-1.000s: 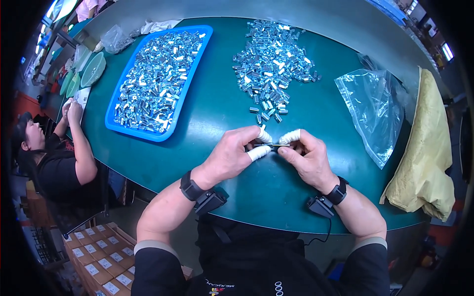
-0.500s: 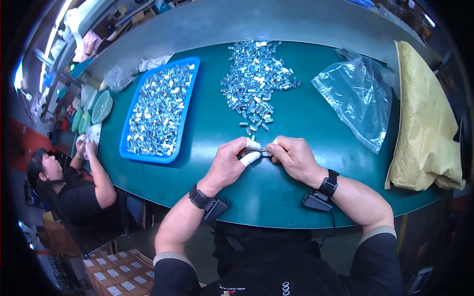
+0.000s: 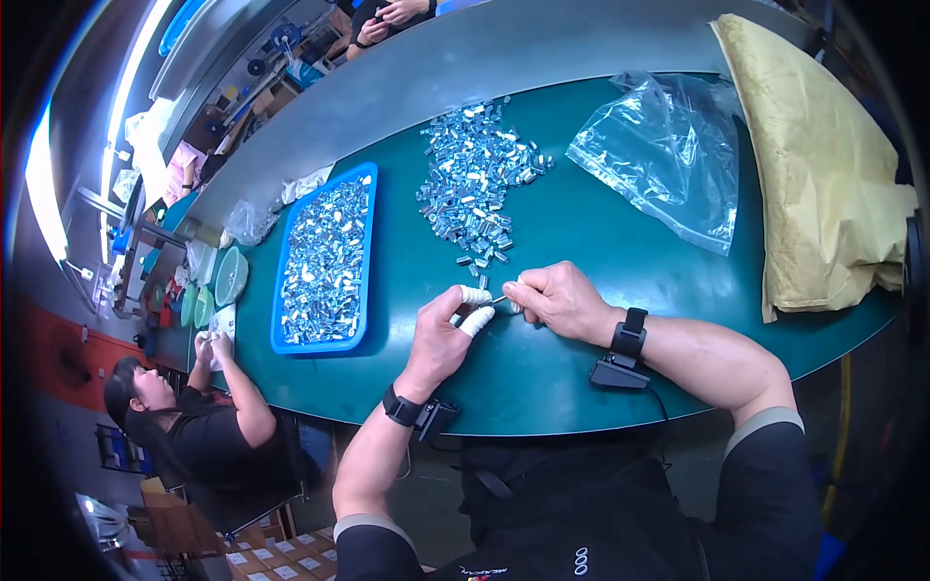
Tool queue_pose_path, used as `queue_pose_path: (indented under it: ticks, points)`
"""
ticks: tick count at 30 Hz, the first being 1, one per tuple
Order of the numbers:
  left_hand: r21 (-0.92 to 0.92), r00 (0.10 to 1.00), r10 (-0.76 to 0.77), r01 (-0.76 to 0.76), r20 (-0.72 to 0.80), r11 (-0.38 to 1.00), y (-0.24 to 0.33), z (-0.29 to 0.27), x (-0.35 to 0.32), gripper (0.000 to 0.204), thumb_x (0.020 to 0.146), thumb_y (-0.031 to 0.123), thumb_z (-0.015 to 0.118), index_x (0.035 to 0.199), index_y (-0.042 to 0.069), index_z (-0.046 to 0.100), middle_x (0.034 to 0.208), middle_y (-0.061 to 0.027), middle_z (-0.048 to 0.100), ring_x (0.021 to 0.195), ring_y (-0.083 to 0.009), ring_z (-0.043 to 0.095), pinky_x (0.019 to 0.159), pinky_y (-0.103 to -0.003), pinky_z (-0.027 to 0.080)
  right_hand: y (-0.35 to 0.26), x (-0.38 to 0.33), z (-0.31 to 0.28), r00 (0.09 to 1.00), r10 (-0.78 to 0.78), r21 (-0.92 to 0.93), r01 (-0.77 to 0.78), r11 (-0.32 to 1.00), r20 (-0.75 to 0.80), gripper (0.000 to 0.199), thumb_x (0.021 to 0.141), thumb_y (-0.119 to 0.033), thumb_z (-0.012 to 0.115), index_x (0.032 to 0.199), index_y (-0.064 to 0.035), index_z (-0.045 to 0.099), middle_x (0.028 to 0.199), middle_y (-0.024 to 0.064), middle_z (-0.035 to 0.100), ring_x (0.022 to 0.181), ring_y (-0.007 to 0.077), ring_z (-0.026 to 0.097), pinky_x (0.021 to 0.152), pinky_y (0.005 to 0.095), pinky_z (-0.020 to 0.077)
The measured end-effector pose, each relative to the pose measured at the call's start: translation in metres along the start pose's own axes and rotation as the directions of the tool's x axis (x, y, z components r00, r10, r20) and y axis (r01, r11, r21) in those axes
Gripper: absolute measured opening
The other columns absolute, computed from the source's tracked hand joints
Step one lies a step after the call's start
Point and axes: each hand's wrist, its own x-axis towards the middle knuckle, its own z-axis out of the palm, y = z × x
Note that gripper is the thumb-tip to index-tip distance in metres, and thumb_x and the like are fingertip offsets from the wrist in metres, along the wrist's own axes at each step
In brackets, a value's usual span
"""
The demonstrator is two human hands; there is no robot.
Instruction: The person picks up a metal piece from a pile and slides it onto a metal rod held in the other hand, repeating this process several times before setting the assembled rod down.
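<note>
My left hand (image 3: pixel 443 339) is closed in a pinch above the green table, white wraps on its thumb and a finger. Facing it, my right hand (image 3: pixel 570 305) pinches too, and a white wrap shows at its fingertips. A thin metal rod (image 3: pixel 500 299) spans the small gap between the fingertips of both hands. Whatever else the fingers hold is mostly hidden. Just beyond my hands lies a loose pile of small, shiny metal cylinders (image 3: pixel 475 179), its near tail reaching close to my left fingertips.
A blue tray (image 3: pixel 363 254) full of similar metal parts lies to the left. A clear plastic bag (image 3: pixel 668 160) and a tan sack (image 3: pixel 823 184) are at the right. A grey barrier (image 3: pixel 542 44) edges the table's far side. A co-worker (image 3: pixel 199 416) sits at the left; another person's hands (image 3: pixel 387 19) show beyond the barrier.
The view has shifted, so the tray appears farther right and the pile farther left. My hands stay close together; the silvery piece between them shows less, and a thin rod shows now.
</note>
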Motion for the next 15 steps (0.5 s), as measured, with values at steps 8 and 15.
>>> queue_pose_path:
  ticks: [8, 15]
  points:
    - [0.065, 0.999, -0.032, 0.034, -0.027, 0.997, 0.01, -0.006, -0.007, 0.017, 0.09, 0.005, 0.081, 0.104, 0.003, 0.071, 0.092, -0.0047, 0.074, 0.079, -0.0125, 0.068, 0.071, -0.028, 0.054, 0.013, 0.005, 0.009, 0.99, -0.124, 0.044, 0.126, 0.991, -0.06, 0.035, 0.103, -0.033, 0.064, 0.086, -0.0033, 0.071, 0.071, 0.0065, 0.072, 0.063, 0.0155, 0.066, 0.059, 0.035, 0.0485]
    - [0.261, 0.959, 0.012, 0.066, -0.285, 0.963, -0.017, -0.076, 0.002, 0.014, 0.093, 0.007, 0.077, 0.106, 0.004, 0.071, 0.096, -0.0045, 0.073, 0.084, -0.0128, 0.07, 0.076, -0.028, 0.055, 0.022, 0.007, 0.003, 0.986, -0.072, 0.127, 0.092, 0.988, -0.152, 0.027, 0.106, -0.025, 0.065, 0.092, -0.0022, 0.068, 0.075, 0.0018, 0.069, 0.064, 0.0069, 0.06, 0.057, 0.0263, 0.0468]
